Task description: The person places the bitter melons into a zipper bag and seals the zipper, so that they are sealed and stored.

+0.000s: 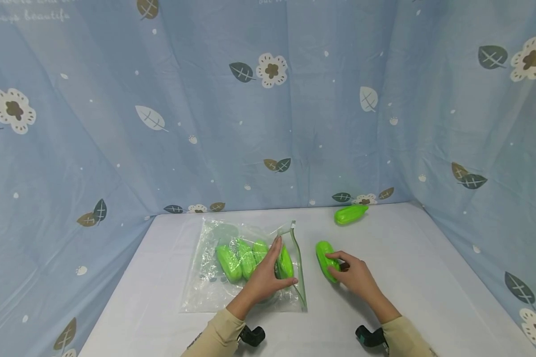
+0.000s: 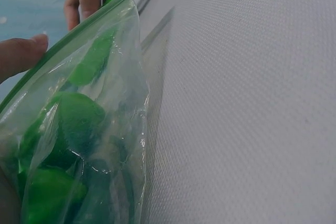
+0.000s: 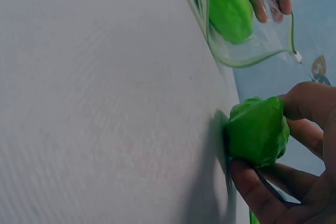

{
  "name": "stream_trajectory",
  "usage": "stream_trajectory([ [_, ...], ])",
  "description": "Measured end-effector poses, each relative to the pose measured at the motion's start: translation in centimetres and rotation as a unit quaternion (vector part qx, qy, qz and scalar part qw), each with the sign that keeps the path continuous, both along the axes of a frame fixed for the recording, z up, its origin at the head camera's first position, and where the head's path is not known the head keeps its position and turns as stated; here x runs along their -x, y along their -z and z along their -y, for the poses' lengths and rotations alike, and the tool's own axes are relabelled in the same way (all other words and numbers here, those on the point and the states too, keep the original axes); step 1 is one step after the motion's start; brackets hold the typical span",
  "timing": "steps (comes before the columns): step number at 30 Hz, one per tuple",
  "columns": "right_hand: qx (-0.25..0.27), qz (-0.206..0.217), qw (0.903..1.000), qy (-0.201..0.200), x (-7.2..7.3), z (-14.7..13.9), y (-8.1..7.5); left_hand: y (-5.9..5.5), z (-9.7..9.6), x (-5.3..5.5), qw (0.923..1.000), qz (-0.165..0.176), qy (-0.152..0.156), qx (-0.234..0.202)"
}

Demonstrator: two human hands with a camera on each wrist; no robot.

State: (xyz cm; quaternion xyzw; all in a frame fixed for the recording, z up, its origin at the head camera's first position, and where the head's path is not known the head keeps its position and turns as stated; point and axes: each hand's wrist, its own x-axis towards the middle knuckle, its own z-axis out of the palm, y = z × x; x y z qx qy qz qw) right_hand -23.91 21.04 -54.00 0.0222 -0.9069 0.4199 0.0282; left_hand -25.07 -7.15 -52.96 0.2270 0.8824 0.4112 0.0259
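Note:
A clear zip bag lies on the table, its green-edged mouth facing right. Several glossy bright green, elongated vegetables are inside it. My left hand rests over the bag near its mouth, fingers and thumb spread wide apart; the thumb shows beside the green zip edge. Right of the bag, my right hand grips another green vegetable between thumb and fingers, low over the table. What exact vegetable it is, I cannot tell. Part of the bag's mouth is hidden behind the left hand.
One more green vegetable lies at the back right of the white table. A blue patterned curtain hangs along the back and both sides. Black wrist devices sit below each hand.

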Motion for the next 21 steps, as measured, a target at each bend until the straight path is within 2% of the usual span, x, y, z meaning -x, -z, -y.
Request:
stream_trajectory([
  [13, -0.006, -0.011, 0.9998, -0.014, -0.10, 0.44, 0.11, -0.10, 0.00, 0.03, 1.0000, 0.002, -0.003, -0.007],
  [21, 0.006, 0.004, 0.9999, -0.012, -0.08, 0.60, 0.09, -0.10, 0.02, -0.02, 1.0000, 0.003, -0.001, -0.009],
])
